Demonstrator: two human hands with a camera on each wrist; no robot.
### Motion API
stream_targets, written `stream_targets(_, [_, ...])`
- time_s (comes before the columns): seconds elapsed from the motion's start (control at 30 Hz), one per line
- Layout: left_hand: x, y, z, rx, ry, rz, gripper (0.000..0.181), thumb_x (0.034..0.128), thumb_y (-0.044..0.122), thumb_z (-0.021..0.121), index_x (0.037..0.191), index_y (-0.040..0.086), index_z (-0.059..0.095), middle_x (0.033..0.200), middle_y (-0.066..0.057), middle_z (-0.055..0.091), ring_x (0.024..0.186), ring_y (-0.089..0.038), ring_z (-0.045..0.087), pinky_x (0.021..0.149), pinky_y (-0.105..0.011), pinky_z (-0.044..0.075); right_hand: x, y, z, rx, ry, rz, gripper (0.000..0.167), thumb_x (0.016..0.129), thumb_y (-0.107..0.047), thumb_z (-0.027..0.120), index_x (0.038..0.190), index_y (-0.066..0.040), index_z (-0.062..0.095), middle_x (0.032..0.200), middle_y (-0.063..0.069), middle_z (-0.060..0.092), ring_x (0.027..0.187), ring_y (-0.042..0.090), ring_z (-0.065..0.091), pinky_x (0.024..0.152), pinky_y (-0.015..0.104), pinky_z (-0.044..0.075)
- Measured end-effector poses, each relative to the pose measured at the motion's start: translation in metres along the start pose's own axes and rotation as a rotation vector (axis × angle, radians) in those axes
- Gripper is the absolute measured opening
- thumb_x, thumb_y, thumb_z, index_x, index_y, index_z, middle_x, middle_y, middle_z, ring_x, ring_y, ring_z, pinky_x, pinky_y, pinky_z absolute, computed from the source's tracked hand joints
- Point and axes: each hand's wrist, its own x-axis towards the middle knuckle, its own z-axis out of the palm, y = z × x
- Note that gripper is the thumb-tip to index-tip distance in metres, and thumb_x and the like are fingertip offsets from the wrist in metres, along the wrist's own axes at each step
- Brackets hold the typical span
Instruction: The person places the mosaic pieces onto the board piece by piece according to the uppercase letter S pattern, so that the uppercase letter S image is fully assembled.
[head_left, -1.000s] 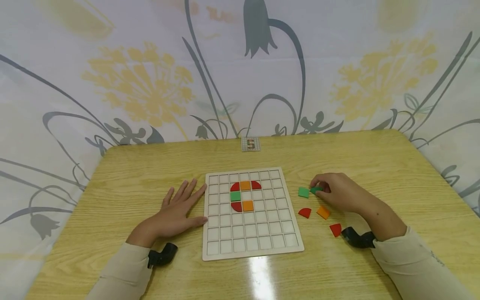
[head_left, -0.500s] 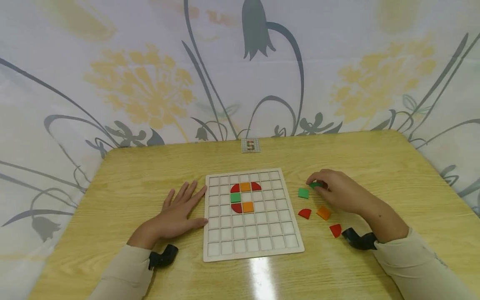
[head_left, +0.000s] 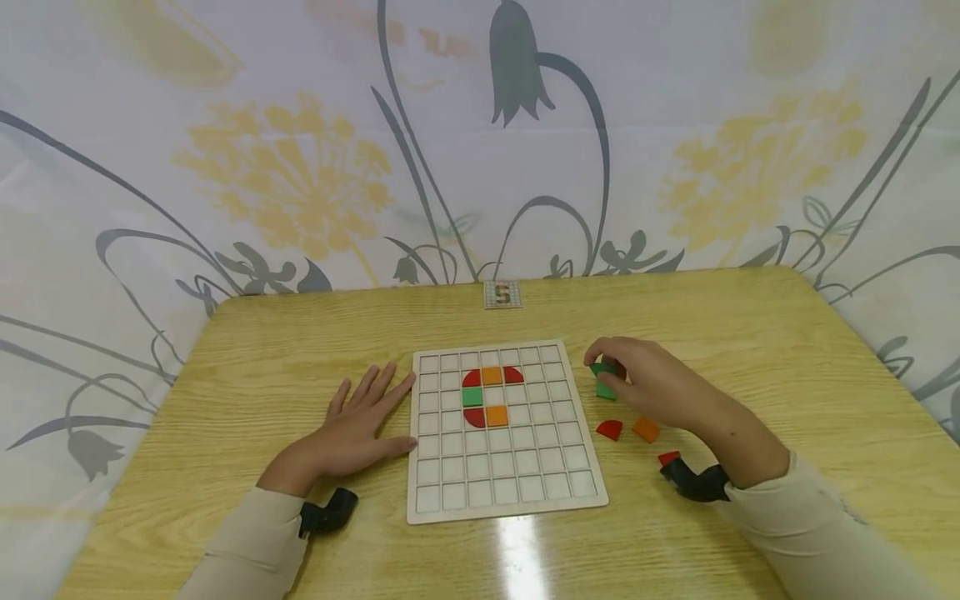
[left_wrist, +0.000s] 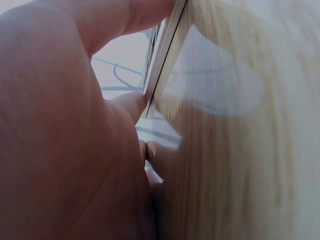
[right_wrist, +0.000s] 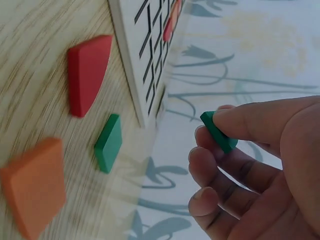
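Observation:
My right hand pinches a small green tile between thumb and fingers, above the table to the right of the white grid board. Its outline is partly covered by the thumb. Just below it a green square tile lies on the wood. My left hand rests flat with spread fingers, thumb and index fingertip at the board's left edge. On the board, a green square, orange squares and red quarter-round tiles form a C-like shape.
Right of the board lie a red quarter-round tile, an orange square tile and another red tile, partly hidden by the wrist camera. A small card with an S pattern lies at the far edge, before a flowered cloth.
My right hand has lifted the green tile from the table and carried it left toward the board, over the other green tile. My left hand stays in place.

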Motion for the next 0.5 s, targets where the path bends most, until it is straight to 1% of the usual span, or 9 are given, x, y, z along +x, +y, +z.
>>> stream_targets(0.2, [0.000,0.000,0.000,-0.001,-0.003,-0.001,0.085,0.0968,0.054,0.056,0.163,0.023,0.012,0.170,-0.009,-0.004,0.156,-0.034,-0.011,0.119,-0.061,-0.014,0.009,-0.008,0.007,-0.036,0.030,-0.036,0.017,0.095,-0.001,0.064,0.111,-0.004,0.067,0.080,-0.001,0.062,0.070,0.013,0.052,0.058,0.024,0.045])
stream_targets(0.3, [0.000,-0.001,0.000,0.000,-0.003,-0.001,0.085,0.0969,0.054,0.056,0.163,0.024,0.011,0.170,-0.008,-0.004,0.156,-0.034,-0.011,0.119,-0.060,-0.014,0.014,-0.013,0.010,-0.025,0.040,-0.037,0.016,0.095,-0.001,0.064,0.111,-0.004,0.067,0.077,-0.002,0.060,0.069,0.013,0.051,0.058,0.024,0.045])
stream_targets(0.5, [0.000,-0.002,0.001,-0.001,-0.007,-0.004,0.085,0.0972,0.055,0.055,0.163,0.025,0.011,0.170,-0.008,-0.004,0.156,-0.034,-0.011,0.119,-0.060,-0.014,0.022,-0.022,0.016,-0.013,0.040,-0.027,0.015,0.095,-0.004,0.065,0.110,-0.006,0.066,0.079,-0.003,0.060,0.072,0.013,0.052,0.060,0.024,0.046])
